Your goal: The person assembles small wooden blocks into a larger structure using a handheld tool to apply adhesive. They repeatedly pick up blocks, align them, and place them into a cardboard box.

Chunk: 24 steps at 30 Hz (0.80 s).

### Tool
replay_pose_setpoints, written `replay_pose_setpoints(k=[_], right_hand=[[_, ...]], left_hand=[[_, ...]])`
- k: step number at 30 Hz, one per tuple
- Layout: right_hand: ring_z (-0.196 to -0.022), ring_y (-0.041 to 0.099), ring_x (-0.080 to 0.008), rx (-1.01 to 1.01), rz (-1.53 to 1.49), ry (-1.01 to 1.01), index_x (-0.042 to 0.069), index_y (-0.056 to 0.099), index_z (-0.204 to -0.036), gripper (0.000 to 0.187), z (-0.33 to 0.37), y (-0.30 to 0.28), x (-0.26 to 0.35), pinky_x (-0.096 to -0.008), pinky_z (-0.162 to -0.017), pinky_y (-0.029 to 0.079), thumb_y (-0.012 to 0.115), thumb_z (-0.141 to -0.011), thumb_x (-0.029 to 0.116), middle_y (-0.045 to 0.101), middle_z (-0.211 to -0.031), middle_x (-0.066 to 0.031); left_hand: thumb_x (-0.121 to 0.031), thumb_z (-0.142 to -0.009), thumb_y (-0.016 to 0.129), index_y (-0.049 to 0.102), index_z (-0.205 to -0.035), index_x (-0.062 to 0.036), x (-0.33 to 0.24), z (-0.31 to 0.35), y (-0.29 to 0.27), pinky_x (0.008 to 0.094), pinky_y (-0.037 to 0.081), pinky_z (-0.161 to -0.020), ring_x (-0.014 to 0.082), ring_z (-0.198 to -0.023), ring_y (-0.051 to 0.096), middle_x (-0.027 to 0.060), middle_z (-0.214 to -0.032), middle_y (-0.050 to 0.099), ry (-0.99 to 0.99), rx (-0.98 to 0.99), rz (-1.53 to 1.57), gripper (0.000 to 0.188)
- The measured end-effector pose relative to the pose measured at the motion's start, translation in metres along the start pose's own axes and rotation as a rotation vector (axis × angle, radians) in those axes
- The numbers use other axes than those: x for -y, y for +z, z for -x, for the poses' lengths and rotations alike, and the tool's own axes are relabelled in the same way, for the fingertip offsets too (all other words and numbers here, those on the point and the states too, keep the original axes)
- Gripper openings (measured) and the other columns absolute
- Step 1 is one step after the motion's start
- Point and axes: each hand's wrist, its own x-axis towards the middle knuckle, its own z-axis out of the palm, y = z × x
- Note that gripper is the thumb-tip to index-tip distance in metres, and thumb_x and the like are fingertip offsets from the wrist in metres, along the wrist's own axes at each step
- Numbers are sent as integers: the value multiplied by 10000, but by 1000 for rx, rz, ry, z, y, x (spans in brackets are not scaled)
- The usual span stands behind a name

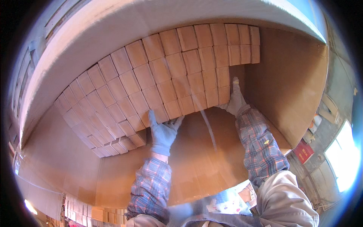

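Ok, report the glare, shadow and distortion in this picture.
Head view: the bright patch at right is blown out; head view: a pale streak, probably glare, crosses the small boxes and the floor of the large carton; head view: the carton's right wall is shaded toward its top; head view: fisheye curves the box rows and blackens the picture's corners.

Rows of boxes (pixel 166 68) line the carton's (pixel 287 79) far side; other boxes (pixel 77 212) sit outside, near left!
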Motion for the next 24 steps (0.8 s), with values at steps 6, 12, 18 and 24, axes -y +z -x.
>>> replay_pose_setpoints(k=[6, 12, 18, 24], right_hand=[[-1437, 378, -388, -158, -555, 28, 160, 253, -1605, 982, 4, 13, -26, -623, -1157, 349, 377, -907, 840, 349, -1589, -146], [-1413, 410, -392, -371, -52, 48, 114, 345, -1564, 892, -8, -2, -36, -630, -1112, 383, 389, -958, 768, 374, -1575, -153], [-1154, 623, -324, -514, 494, -243, 49, 629, -1313, 655, 47, -7, -19, -414, -904, 528, 450, -1017, 606, 656, -1225, -156], [-1032, 612, -158, -5, 193, -520, 52, 620, -1300, 428, 219, -27, -30, -340, -898, 513, 617, -1022, 377, 649, -1163, -26]], left_hand=[[-579, -893, 709, 327, -1563, -134, -7, 9, -7, 609, 299, -1203, 368, -1491, 290, 146, -1633, 258, 48, -114, -163, 891], [-509, -986, 619, 162, -1627, -94, -28, 68, -19, 542, 271, -1218, 359, -1532, 231, 175, -1683, 171, -49, -223, -595, 891], [-409, -1037, 581, 284, -1586, -47, -54, 196, -4, 451, 338, -1182, 321, -1455, 385, 163, -1593, 366, 105, -168, -1270, 721], [-332, -987, 671, 411, -1504, 12, -10, 294, 34, 397, 438, -1102, 293, -1347, 527, 199, -1446, 536, 415, 46, -1925, 673]])
